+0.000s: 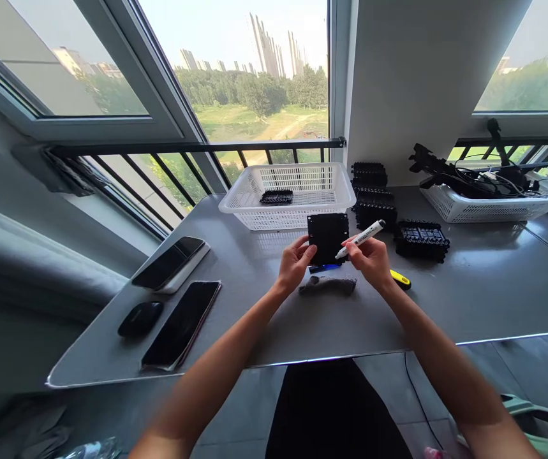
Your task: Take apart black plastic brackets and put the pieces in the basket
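My left hand (295,262) grips the left edge of a black square plastic part (327,237) and holds it upright above the grey table (302,319). My right hand (370,258) is closed on a white marker (360,238) whose tip touches the part's right side. Just below the hands lie a grey cloth (327,285) and a small blue item (324,268). A yellow-and-black object (400,279) lies by my right wrist.
A white basket (289,191) with one black part stands behind the hands, with stacks of black parts (374,197) and another black part (421,240) to its right. A second basket (494,205) holds cables. Two phones (182,324), (171,262) and a mouse (140,318) lie at the left.
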Demonstrator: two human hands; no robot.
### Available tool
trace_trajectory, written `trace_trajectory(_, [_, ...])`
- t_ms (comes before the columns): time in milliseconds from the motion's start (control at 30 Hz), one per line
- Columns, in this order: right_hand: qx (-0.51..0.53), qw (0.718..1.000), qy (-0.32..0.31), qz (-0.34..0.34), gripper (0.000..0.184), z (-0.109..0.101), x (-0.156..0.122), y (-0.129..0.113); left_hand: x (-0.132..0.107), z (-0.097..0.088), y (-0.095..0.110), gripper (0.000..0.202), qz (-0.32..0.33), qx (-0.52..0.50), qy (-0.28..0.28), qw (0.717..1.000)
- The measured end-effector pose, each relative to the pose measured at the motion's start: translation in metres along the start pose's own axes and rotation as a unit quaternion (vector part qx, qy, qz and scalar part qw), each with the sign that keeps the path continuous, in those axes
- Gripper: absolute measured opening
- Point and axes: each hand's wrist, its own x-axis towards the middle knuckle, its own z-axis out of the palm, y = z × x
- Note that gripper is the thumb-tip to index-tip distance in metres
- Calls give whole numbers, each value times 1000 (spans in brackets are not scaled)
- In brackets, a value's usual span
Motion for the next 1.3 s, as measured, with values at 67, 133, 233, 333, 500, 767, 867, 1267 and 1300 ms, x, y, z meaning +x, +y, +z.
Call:
trace_trajectory(67, [-35,999,-9,3,33,1,-1,3,-1,2,0,53,5,13,-3,1000])
trace_trajectory(133, [-71,997,-29,-3,31,1,-1,4,-3,3,1,53,8,18,-6,1000])
trace_trajectory(233, [-131,990,-42,-26,28,0,-2,3,-3,5,0,52,13,18,0,1000])
trace_trajectory(333, [-173,983,-48,-40,28,-1,-2,2,-2,5,-2,53,9,23,6,1000])
trace_trajectory(500, [-216,973,-54,-51,25,-1,-2,2,-2,5,-2,55,0,19,-2,1000])
trace_trajectory(767, [-217,973,-57,-63,19,-1,-1,2,-4,7,-1,53,1,17,5,1000])
trace_trajectory(867, [-143,987,-64,-29,20,-1,-1,2,-2,6,-2,58,-8,6,20,1000])
trace_trajectory(1267, [-169,977,19,-124,13,3,-5,2,0,4,-1,64,-37,-30,21,999])
trace_trajectory(1300, [-174,977,17,-125,13,3,-4,3,0,4,-1,64,-38,-30,20,999])
